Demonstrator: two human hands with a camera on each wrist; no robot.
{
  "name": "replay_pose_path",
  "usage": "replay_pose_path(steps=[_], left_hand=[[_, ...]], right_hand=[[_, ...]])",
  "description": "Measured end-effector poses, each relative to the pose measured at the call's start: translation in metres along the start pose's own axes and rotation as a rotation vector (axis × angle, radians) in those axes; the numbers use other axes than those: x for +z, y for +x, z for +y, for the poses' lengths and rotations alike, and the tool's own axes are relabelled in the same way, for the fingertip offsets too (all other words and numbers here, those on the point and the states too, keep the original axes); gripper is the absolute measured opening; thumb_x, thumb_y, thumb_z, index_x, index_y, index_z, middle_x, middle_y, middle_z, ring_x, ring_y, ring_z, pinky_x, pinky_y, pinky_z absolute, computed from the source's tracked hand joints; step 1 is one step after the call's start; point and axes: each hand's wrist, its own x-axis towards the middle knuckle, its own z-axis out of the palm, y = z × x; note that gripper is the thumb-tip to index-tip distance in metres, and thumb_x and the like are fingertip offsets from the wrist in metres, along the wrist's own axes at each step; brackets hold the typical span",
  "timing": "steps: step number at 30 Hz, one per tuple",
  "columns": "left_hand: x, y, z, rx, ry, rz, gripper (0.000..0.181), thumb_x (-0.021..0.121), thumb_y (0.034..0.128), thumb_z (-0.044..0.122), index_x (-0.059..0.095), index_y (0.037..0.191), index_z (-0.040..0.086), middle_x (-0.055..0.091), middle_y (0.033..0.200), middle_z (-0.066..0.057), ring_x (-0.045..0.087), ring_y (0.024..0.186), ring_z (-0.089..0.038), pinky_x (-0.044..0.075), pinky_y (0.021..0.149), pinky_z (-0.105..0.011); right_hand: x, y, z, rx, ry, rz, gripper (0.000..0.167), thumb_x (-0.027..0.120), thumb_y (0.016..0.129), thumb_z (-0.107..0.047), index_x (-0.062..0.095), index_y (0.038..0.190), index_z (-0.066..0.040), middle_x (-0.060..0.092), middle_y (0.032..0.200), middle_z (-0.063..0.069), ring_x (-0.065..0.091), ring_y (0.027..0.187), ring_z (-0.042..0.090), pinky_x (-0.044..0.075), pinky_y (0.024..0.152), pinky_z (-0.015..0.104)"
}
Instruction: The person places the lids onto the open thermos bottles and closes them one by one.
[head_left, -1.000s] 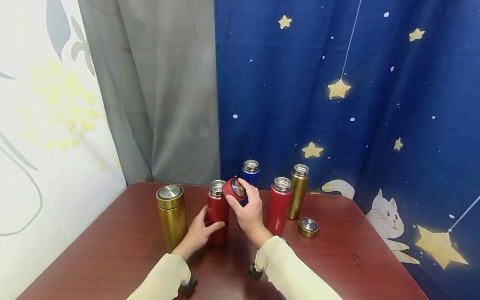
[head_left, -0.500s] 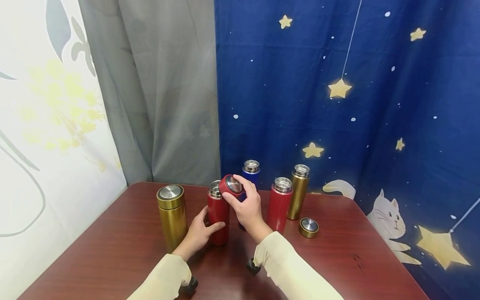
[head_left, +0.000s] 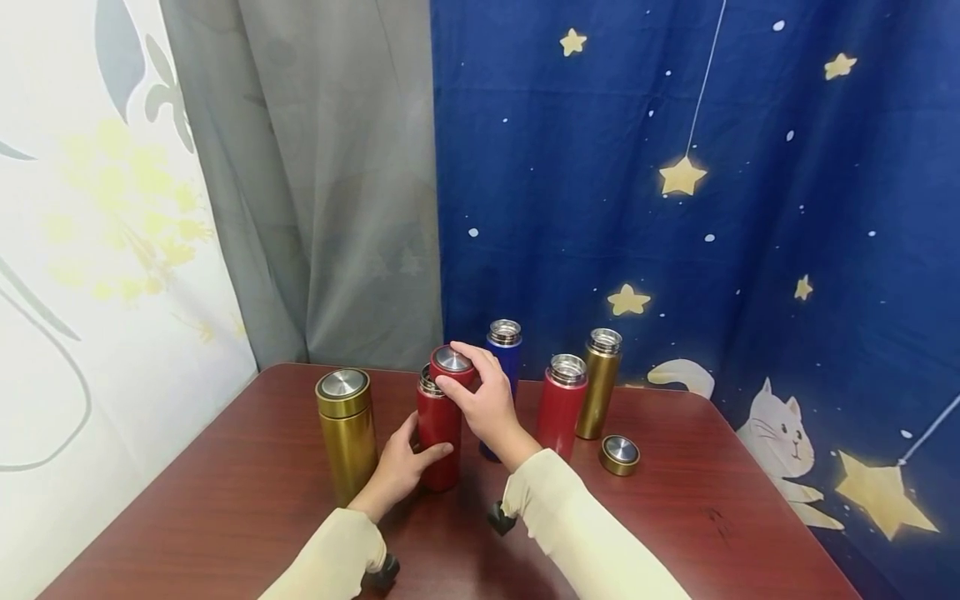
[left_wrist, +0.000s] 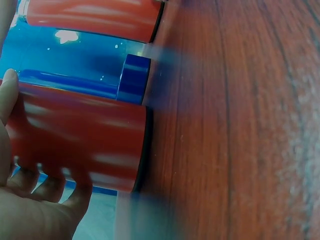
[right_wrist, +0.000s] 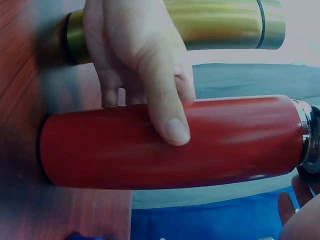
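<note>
My left hand grips the body of an upright red thermos, thumb across its front. In the right wrist view, that hand's fingers reach behind the red thermos. My right hand holds a red lid with a steel top between thumb and fingers. The lid sits tilted at the thermos's steel mouth, part of which still shows on its left side. Whether the lid's threads touch the neck cannot be made out. Only a bit of the right hand enters the right wrist view's corner.
A lidded gold thermos stands left of my left hand. Uncapped at the back are a blue thermos, another red one and a slim gold one. A gold lid lies on the brown table. Curtains hang behind.
The right hand has brought the red lid left and up over the thermos mouth, turning it from strongly tilted to nearly level. My left hand keeps its grip in place.
</note>
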Motion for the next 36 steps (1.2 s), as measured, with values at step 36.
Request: replay_pose_path(steps=[36], left_hand=[[-0.001, 0.001, -0.001, 0.031, -0.006, -0.014, 0.071, 0.079, 0.0821, 0.029, 0.045, 0.142, 0.013, 0.059, 0.129, -0.009, 0.058, 0.116, -0.029, 0.048, 0.094, -0.047]], right_hand=[[-0.005, 0.009, 0.008, -0.007, -0.056, -0.303, 0.053, 0.068, 0.086, -0.028, 0.056, 0.137, -0.021, 0.054, 0.138, -0.002, 0.045, 0.128, 0.018, 0.037, 0.106, 0.045]])
